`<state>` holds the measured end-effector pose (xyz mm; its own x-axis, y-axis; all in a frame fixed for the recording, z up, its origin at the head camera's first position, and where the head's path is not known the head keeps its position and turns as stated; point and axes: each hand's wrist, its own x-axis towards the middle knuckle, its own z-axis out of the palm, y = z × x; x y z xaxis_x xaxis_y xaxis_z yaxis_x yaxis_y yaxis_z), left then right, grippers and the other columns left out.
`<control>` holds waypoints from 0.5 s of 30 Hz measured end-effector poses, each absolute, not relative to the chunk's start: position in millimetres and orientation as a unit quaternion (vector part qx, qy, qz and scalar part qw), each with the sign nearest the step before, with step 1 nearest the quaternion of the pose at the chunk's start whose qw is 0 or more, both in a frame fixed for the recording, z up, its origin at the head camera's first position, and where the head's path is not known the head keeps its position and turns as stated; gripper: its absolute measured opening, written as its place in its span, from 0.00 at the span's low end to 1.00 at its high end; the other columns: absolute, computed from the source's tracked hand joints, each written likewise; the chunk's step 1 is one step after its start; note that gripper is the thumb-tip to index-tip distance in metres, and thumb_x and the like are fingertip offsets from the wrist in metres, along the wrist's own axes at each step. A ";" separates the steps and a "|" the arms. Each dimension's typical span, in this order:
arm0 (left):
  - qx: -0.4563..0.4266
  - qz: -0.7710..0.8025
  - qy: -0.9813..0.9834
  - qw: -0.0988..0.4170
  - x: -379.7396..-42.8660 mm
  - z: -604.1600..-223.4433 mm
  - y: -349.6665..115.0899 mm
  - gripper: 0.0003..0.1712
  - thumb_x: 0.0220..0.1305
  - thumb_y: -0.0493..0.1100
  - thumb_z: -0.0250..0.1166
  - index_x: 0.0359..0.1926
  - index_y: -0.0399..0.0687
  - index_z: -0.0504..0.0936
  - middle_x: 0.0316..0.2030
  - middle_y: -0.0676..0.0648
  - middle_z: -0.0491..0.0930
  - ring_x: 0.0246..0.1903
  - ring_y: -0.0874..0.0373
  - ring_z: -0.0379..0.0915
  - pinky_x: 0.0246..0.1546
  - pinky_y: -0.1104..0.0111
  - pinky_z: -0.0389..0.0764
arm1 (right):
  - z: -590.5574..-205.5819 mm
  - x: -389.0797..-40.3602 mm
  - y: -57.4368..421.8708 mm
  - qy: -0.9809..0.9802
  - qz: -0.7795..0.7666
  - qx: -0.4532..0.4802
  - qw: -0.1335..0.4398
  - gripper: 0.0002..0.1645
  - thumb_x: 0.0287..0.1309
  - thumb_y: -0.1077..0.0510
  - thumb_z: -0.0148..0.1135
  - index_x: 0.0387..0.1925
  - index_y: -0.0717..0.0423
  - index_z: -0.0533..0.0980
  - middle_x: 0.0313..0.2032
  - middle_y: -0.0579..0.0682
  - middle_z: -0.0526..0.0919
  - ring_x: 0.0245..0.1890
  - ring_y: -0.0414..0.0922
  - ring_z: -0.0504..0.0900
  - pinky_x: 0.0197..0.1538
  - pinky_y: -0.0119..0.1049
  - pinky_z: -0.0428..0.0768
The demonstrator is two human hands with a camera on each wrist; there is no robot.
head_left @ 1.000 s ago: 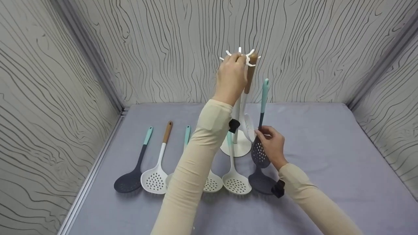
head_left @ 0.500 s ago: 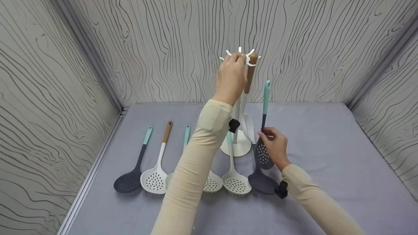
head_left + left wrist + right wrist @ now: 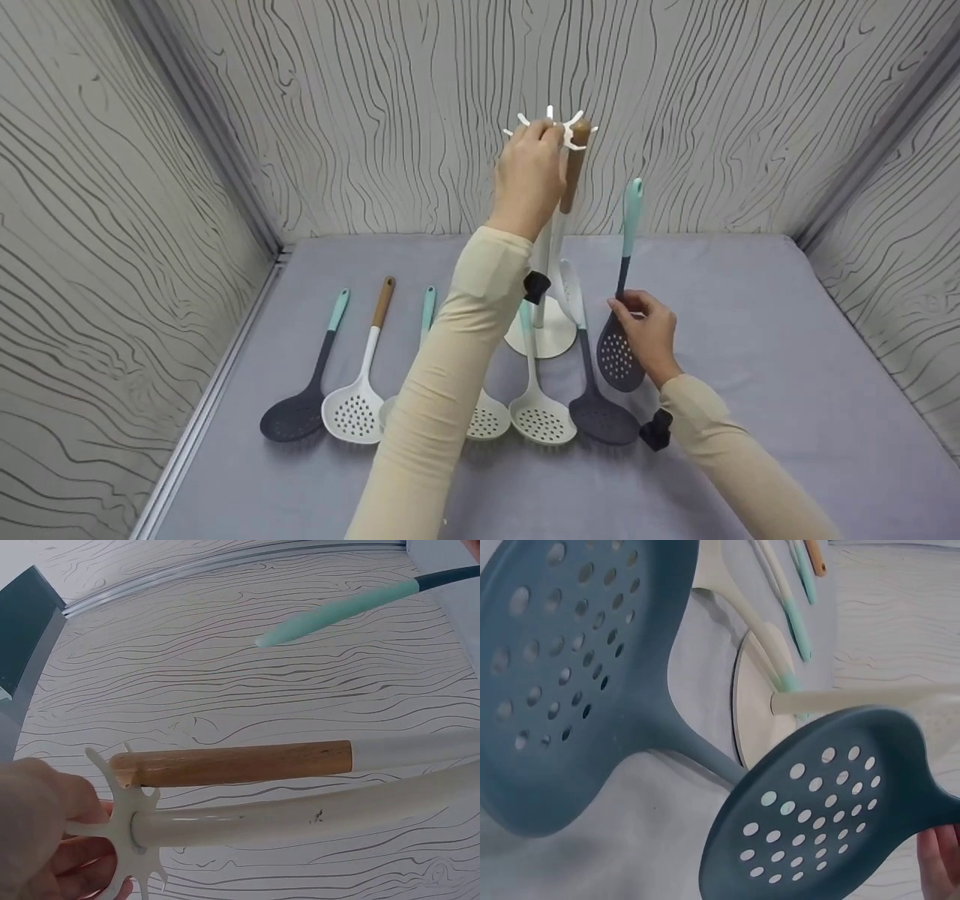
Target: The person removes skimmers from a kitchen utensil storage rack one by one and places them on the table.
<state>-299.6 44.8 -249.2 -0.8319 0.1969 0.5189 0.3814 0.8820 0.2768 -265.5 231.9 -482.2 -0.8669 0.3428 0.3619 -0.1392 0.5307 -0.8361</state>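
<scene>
My left hand point(image 3: 529, 176) holds the hooked top of a white utensil stand point(image 3: 541, 346); in the left wrist view its fingers are curled round the hook ring point(image 3: 124, 825). A white skimmer with a wooden handle point(image 3: 575, 176) hangs from that ring. Right of the stand, my right hand point(image 3: 651, 334) pinches the neck of a dark skimmer point(image 3: 609, 360) with a teal handle, held upright with its head down. Its perforated head fills much of the right wrist view point(image 3: 904, 765). Just left of and below it, a second dark skimmer point(image 3: 604, 420) lies on the cloth.
More skimmers lie in a row: a dark one point(image 3: 292, 420), a white one with a wooden handle point(image 3: 366, 367), and pale ones with teal handles, such as one point(image 3: 532, 375) by the stand base. My left forearm covers part of the row. Patterned panels point(image 3: 405, 112) enclose the table.
My right hand has shifted to the right with the dark skimmer, away from the stand and from the dark skimmer lying below. The left hand stays on the stand's top.
</scene>
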 end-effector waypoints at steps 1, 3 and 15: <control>-0.153 -0.189 -0.938 0.246 -299.7 -249.1 44.7 0.18 0.69 0.41 0.56 0.58 0.47 0.77 0.58 0.51 0.78 0.58 0.59 0.74 0.63 0.74 0.75 | -482.2 -265.5 233.3 -0.841 0.477 -0.065 0.247 0.11 0.55 0.61 0.67 0.37 0.67 0.82 0.37 0.64 0.86 0.27 0.15 0.70 0.34 0.08 0.71; -0.152 -0.189 -0.939 0.244 -299.9 -248.9 44.8 0.18 0.69 0.42 0.56 0.58 0.47 0.78 0.58 0.52 0.78 0.58 0.59 0.74 0.63 0.73 0.76 | -482.4 -265.0 236.0 -0.848 0.468 -0.073 0.236 0.11 0.56 0.60 0.67 0.37 0.66 0.81 0.37 0.64 0.86 0.27 0.17 0.69 0.33 0.09 0.71; -0.158 -0.176 -0.940 0.247 -299.2 -249.1 44.0 0.18 0.70 0.42 0.54 0.58 0.47 0.77 0.58 0.51 0.78 0.58 0.59 0.74 0.64 0.73 0.74 | -487.9 -255.5 252.8 -0.876 0.429 -0.088 0.201 0.14 0.58 0.57 0.66 0.38 0.66 0.82 0.35 0.64 0.86 0.24 0.19 0.68 0.30 0.12 0.69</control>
<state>-299.2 44.0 -249.1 -0.8276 0.2107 0.5203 0.3843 0.8883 0.2516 -255.5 252.8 -487.9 -0.9038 0.3267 0.2766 -0.0179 0.6168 -0.7869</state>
